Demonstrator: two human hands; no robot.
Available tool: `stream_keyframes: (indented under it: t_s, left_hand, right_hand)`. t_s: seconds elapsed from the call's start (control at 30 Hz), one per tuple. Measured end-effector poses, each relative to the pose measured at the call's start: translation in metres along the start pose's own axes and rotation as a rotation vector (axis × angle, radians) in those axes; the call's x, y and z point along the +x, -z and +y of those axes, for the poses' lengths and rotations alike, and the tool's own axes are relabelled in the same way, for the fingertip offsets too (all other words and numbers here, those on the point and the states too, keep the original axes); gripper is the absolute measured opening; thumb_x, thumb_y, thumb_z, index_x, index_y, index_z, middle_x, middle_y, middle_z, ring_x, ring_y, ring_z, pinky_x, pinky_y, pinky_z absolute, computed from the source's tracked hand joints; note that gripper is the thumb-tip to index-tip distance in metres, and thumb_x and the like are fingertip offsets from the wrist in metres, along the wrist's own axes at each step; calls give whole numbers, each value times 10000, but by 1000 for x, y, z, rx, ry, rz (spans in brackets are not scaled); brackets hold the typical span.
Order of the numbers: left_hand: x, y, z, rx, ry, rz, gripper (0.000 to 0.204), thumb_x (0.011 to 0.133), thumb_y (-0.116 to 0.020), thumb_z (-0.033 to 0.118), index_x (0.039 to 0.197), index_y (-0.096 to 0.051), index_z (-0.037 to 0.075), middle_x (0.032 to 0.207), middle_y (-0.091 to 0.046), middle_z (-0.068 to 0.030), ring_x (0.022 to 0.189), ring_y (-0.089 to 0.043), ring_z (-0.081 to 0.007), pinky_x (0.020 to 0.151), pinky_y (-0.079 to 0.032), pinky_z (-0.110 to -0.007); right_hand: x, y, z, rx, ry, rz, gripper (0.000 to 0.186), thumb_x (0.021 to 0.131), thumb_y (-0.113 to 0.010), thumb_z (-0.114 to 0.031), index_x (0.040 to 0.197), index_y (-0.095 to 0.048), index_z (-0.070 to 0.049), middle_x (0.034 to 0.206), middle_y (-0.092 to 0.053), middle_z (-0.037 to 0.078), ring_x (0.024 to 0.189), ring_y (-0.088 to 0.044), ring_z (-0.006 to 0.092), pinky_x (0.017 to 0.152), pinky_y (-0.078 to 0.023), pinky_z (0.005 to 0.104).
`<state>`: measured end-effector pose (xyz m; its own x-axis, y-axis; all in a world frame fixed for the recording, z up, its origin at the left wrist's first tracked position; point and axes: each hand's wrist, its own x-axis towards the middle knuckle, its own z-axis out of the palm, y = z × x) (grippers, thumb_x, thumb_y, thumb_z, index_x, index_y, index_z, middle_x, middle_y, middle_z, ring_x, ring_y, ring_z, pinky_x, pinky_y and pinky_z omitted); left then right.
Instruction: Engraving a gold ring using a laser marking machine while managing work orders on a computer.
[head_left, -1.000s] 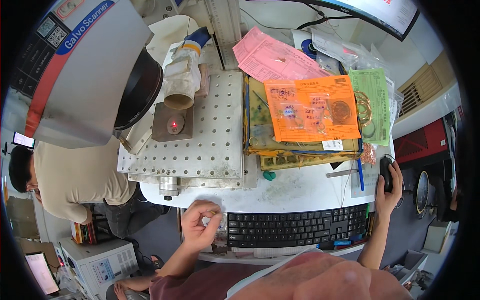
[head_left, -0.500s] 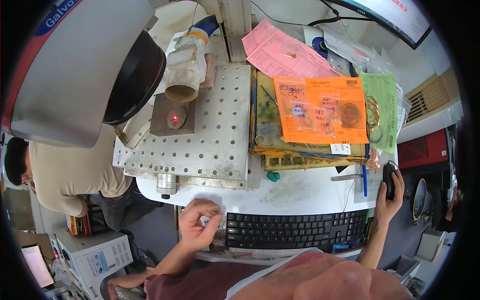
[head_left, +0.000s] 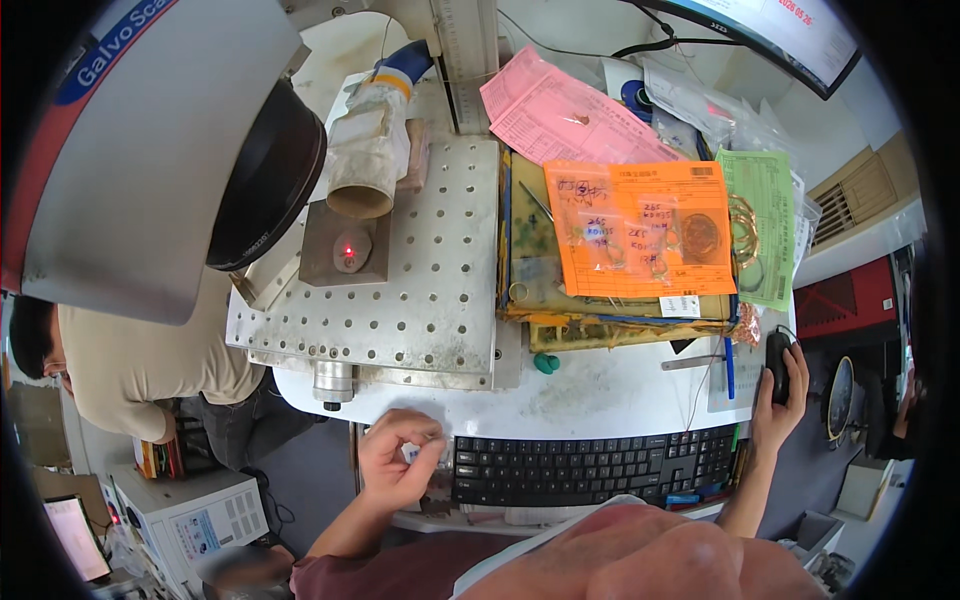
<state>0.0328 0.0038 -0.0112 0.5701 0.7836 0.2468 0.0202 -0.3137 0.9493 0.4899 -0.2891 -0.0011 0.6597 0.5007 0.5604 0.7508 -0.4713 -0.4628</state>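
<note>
My right hand (head_left: 783,400) rests closed on a black mouse (head_left: 778,365) at the desk's right. My left hand (head_left: 400,455) is pinched beside the left end of a black keyboard (head_left: 590,470); what is between its fingertips is too small to make out. Above it sits a perforated metal plate (head_left: 430,300) carrying a steel block (head_left: 315,265) with an oval disc (head_left: 352,245) lit by a red dot. A tube nozzle (head_left: 358,170) lies just behind the block, and the machine's black lens housing (head_left: 260,180) hangs to its left.
An orange sheet with small bags (head_left: 640,270), pink (head_left: 555,110) and green (head_left: 765,180) sheets cover a yellow tray (head_left: 525,290). A monitor (head_left: 790,30) is at top right. A person in a beige shirt (head_left: 150,360) bends at the left, over a white appliance (head_left: 205,520).
The view has shifted slightly. At the lower left, the bare arm seen earlier has given way to a blurred dark shape. Both my hands keep much the same pose.
</note>
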Motion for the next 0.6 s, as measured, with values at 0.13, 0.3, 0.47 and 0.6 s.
stream_keyframes:
  t_s: [0.13,0.3,0.47,0.6]
  left_hand:
    - [-1,-1,2,-12,6,-20,247,846,-677,-151,1059,-676,-26,1037,-682,-132,871,-623,-154,813,-501,-279]
    - [-2,-2,2,-19,10,-22,249,857,-676,-150,1071,-675,-23,1048,-673,-131,888,-623,-151,831,-500,-280]
    - [-3,-2,2,-27,19,-17,239,870,-681,-140,1077,-676,-22,1049,-670,-131,898,-633,-153,837,-506,-279]
    - [-4,-2,1,-42,39,-8,231,877,-684,-133,1081,-671,-24,1056,-669,-133,913,-646,-161,847,-513,-281]
  right_hand:
    - [1,2,0,-38,12,-26,375,946,-673,41,1321,-668,39,1465,-607,208,1358,-582,322,1151,-430,406]
    - [1,3,0,-40,11,-18,383,936,-682,38,1319,-674,32,1460,-614,200,1362,-579,329,1156,-427,412]
    - [2,2,-4,-19,6,-8,388,934,-681,40,1322,-674,27,1453,-618,198,1359,-580,329,1154,-430,410]
    - [3,2,-5,-44,23,1,380,928,-683,24,1307,-677,32,1433,-627,207,1311,-616,339,1108,-474,408]
